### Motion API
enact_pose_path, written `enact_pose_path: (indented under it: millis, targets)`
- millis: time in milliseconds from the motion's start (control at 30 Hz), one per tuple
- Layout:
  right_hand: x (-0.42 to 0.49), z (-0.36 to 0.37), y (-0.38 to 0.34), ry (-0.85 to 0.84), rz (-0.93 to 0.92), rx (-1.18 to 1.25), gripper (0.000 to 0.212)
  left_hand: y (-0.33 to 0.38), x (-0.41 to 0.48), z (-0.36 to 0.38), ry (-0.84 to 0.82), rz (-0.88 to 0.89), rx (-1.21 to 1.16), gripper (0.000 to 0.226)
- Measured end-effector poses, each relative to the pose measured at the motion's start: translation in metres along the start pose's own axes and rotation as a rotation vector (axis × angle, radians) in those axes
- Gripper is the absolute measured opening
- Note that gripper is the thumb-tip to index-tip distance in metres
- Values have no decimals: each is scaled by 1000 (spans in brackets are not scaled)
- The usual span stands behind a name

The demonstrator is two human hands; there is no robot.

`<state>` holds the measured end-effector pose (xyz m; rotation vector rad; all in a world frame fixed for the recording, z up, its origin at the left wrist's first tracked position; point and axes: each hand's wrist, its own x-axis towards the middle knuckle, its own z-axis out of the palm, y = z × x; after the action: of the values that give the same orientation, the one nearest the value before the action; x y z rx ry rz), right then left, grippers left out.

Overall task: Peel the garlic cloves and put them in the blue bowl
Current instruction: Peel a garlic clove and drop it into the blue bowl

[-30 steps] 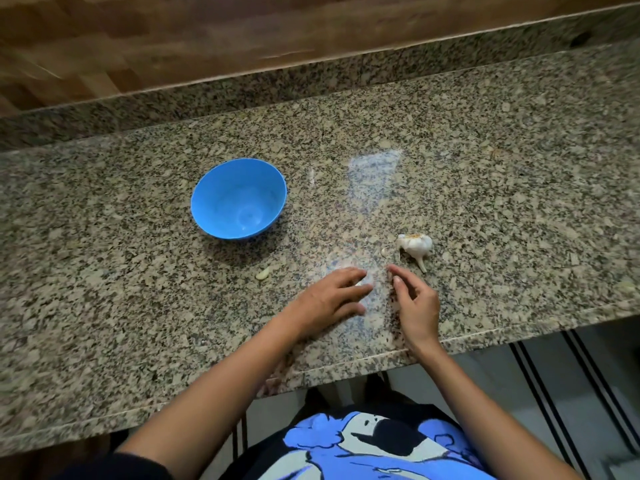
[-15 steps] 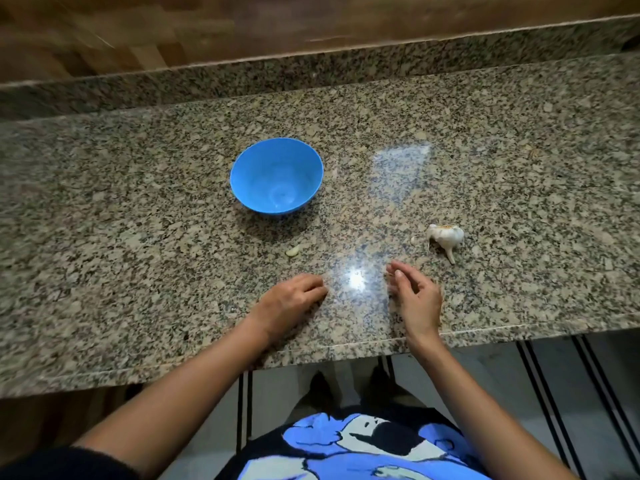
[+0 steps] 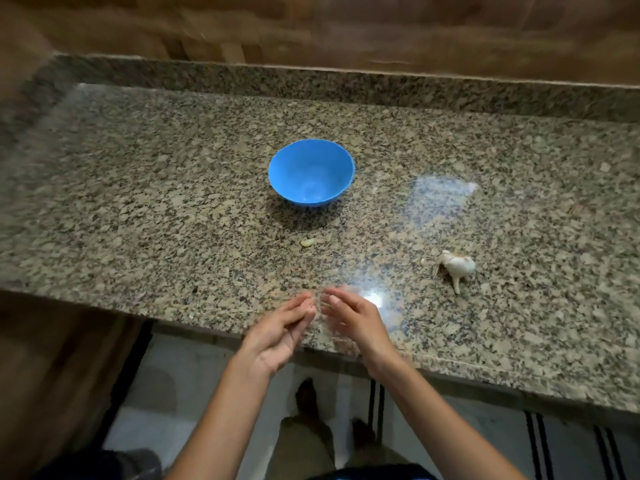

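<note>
The blue bowl stands upright in the middle of the granite counter, and its inside looks bare. A small pale garlic clove lies on the counter just in front of the bowl. The white garlic bulb with its stalk lies to the right. My left hand and my right hand hover side by side over the counter's front edge, fingers straight, palms turned toward each other, fingertips nearly touching. Neither hand holds anything. The right fingers are blurred.
A raised granite backsplash and a wooden wall close the far side. The counter's front edge runs under my wrists. Below it are a pale floor and a striped mat.
Both hands lifted off the counter and came together near the front edge, palms turned inward. The view shifted, so the bowl and bulb now sit further right.
</note>
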<state>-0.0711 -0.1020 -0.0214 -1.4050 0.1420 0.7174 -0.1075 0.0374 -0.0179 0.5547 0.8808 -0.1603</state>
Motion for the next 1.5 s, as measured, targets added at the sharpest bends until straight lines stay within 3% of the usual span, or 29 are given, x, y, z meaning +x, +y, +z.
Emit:
enact_pose_path:
  millis: [167,233,300,467,567,667,767,933,1133,1300,1433,1500]
  targets:
    - [-6,54,24,-203,108,-50,20,1,-51,-66,180,187,-328,15]
    - [-14,84,43,-331,142,-132,19,2,-83,-112,234,284,-467,32]
    - [-23,121,61,-461,192,-238,17,-1,-118,-161,350,372,-590,16]
    - [-61,228,103,-702,250,-409,30,-17,-199,-280,566,559,-823,15]
    - [-64,280,120,-633,44,-398,20,-13,-236,-361,659,642,-861,19]
    - [-55,324,140,-425,0,-333,18,-1,-268,-431,774,708,-869,36]
    - [-69,361,171,-372,47,-387,22,1,-289,-480,731,723,-901,39]
    - [-97,403,231,-507,163,-603,34,-7,-301,-531,714,677,-1050,37]
    - [-94,438,275,-497,277,-693,36,-9,-291,-590,688,651,-1123,34]
    - [-78,453,317,-525,326,-794,27,-19,-237,-649,627,543,-1097,20]
    - [-67,477,375,-502,552,-857,22,-40,-167,-695,729,352,-1036,20]
    - [-59,482,402,-516,587,-890,20,-44,-133,-717,800,354,-1096,19]
